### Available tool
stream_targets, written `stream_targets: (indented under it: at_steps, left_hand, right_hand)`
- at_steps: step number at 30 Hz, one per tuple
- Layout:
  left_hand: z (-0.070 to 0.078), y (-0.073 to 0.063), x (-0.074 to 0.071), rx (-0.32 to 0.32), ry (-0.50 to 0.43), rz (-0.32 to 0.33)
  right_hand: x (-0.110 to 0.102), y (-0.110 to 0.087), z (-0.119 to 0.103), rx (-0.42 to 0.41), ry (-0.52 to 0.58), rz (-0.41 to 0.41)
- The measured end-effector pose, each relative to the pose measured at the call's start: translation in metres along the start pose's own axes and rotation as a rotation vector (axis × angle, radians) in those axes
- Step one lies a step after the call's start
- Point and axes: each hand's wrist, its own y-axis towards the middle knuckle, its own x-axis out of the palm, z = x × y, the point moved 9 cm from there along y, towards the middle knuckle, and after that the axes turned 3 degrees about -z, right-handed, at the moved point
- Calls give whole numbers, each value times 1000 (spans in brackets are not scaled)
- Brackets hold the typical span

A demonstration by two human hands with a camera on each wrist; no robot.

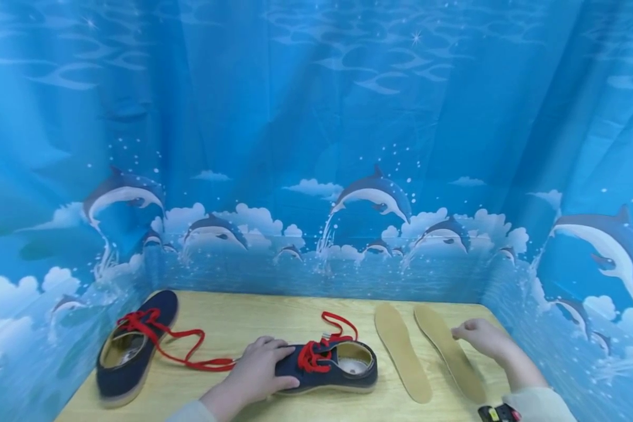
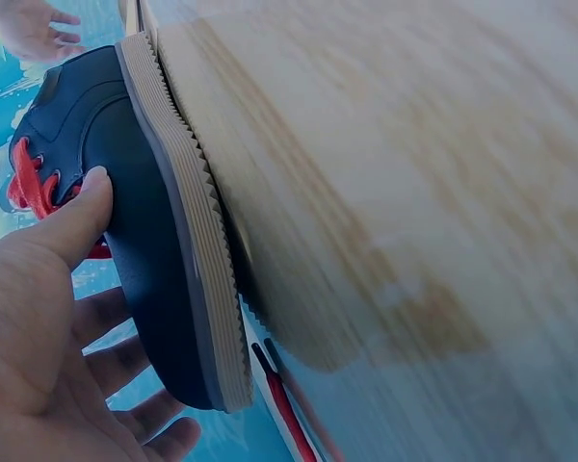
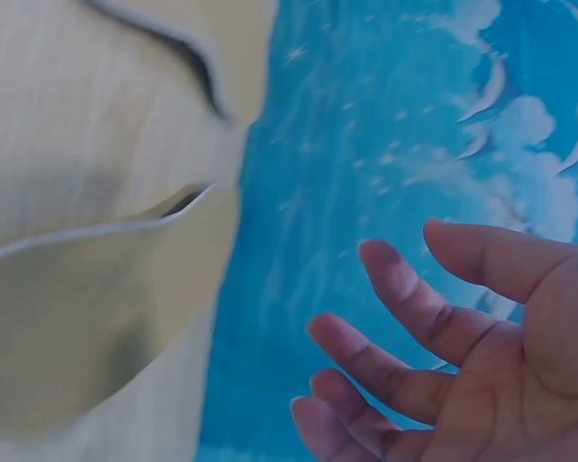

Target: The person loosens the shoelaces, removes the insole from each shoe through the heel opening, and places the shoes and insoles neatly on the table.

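Observation:
My left hand (image 1: 258, 369) grips the toe of a navy canvas shoe (image 1: 290, 366) lying on its sole with the heel to the right. Close up in the left wrist view, the thumb (image 2: 94, 197) presses the shoe's upper, fingers around the far side. Red laces (image 1: 312, 354) bunch over the tongue. My right hand (image 1: 482, 339) hovers beside a tan insole (image 1: 445, 346), holding nothing; its fingers are spread and slightly bent in the right wrist view. A second insole (image 1: 401, 351) lies to the left, nearer the shoe.
Another navy shoe (image 1: 132, 375) stands at the table's left, its long red lace (image 1: 190, 357) trailing toward my left hand. The light wooden table (image 1: 232, 316) is bordered by a blue dolphin-print curtain (image 1: 316, 264) at the back and sides.

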Motion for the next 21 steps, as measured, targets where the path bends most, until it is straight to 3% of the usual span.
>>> stream_targets:
  at_steps: [14, 21]
  left_hand:
    - [-3, 0, 2, -12, -20, -10]
    - [0, -1, 1, 0, -19, 2]
  right_hand:
    - [13, -7, -67, -48, 138, -16]
    - [24, -6, -90, -90, 135, 2]
